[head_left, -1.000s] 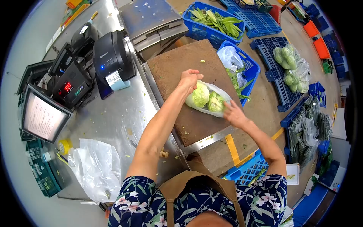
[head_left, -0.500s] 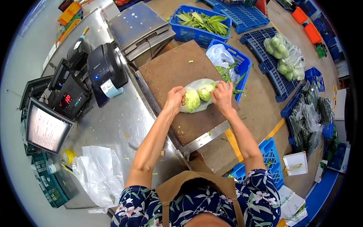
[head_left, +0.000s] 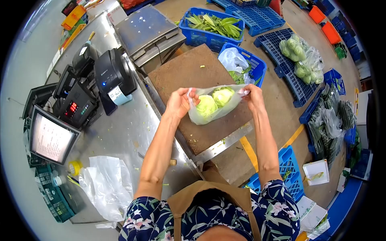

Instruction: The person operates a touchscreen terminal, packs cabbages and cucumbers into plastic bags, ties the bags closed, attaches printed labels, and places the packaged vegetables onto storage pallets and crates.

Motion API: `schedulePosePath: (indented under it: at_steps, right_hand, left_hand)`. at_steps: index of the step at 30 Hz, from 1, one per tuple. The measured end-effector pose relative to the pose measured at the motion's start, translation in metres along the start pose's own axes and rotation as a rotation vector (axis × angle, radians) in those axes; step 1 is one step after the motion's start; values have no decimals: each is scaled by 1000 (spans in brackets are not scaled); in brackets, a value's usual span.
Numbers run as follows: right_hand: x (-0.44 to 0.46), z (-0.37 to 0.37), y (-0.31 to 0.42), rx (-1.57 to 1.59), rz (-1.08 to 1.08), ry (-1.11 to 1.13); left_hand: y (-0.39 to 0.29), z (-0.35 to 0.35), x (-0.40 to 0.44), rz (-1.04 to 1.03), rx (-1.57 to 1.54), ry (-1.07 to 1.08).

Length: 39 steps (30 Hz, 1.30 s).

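Note:
A clear plastic bag (head_left: 215,116) with two pale green lettuce heads (head_left: 206,105) inside is stretched between my hands, over the brown board (head_left: 181,76). My left hand (head_left: 179,103) is closed on the bag's left edge. At the other end, my right hand (head_left: 253,97) pinches the gathered right edge. The second head (head_left: 223,95) lies to the upper right of the first, close against it. Whether the bag rests on the board or hangs just above it, I cannot tell.
Left of the board stand a label printer (head_left: 113,72), a display with red digits (head_left: 71,108) and a screen (head_left: 52,136) on a steel counter (head_left: 128,132). Spare plastic bags (head_left: 106,184) lie nearer me. Blue crates (head_left: 211,38) of greens stand beyond; bagged vegetables (head_left: 295,48) sit on a pallet.
My hands have moved apart, pulling the bag's edges wider and up. The lettuce heads have shifted slightly to the right. The red digits on the display differ.

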State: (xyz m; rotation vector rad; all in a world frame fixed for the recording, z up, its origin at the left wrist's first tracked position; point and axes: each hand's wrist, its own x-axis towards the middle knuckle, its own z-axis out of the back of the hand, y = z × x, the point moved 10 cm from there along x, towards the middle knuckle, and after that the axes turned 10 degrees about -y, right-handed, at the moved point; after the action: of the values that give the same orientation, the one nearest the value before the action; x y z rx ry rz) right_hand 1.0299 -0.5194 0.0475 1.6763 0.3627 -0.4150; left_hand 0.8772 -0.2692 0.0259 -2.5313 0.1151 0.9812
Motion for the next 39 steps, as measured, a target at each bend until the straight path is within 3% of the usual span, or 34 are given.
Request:
schedulePosePath:
  at_steps: [4,6,10,11,13,14,17,20,23,24,27,28,31,35,36,39]
  right_hand:
    - [-48,-36,17,102,58,193]
    - [-67,-49,-5,62,66,228]
    - [-74,-52,-43,-410,348,211]
    - [-73,-55,-43,-645,599,230]
    - [-81,-63,-61,-558,653,282]
    - [-84,-70,-71,-649,634,318]
    - [-91,-85,-70,-519,787,311]
    - [-99,-98,-69,-883,1057,294]
    - [-76,-93,-74,-655,714,474]
    - [-62,-86,-98,-240,451,436]
    - [-40,-83,-141,222,63,427]
    - [-47,-86,-131,375,-23,439]
    - [-57,-92,-110,464,-42,397]
    - [-41,-89,-132,41,91,605]
    - [-43,-90,-122,-98,131,617]
    - [-43,-95,-111,-207,376,589]
  left_hand:
    - [-7,-42,-21,-85,38,59]
    - [6,-29,-3,-118,163,31]
    - [50,6,34,-52,389,-58]
    - [61,15,42,-48,461,-46]
    - [79,5,34,28,300,93]
    - [85,5,42,22,283,138]
    - [98,23,61,3,325,264]
    - [99,25,50,100,397,262]
    - [91,33,47,84,522,164]
    - [83,39,52,-17,717,18]
    - [49,-28,28,-489,1972,-85]
    - [42,-46,12,-753,2016,-245]
    - [62,-62,25,-899,2299,-180]
    - [37,-70,6,-737,2040,-116]
    - [32,-64,5,-657,1973,-187]
    - [13,-35,20,-817,1707,-293]
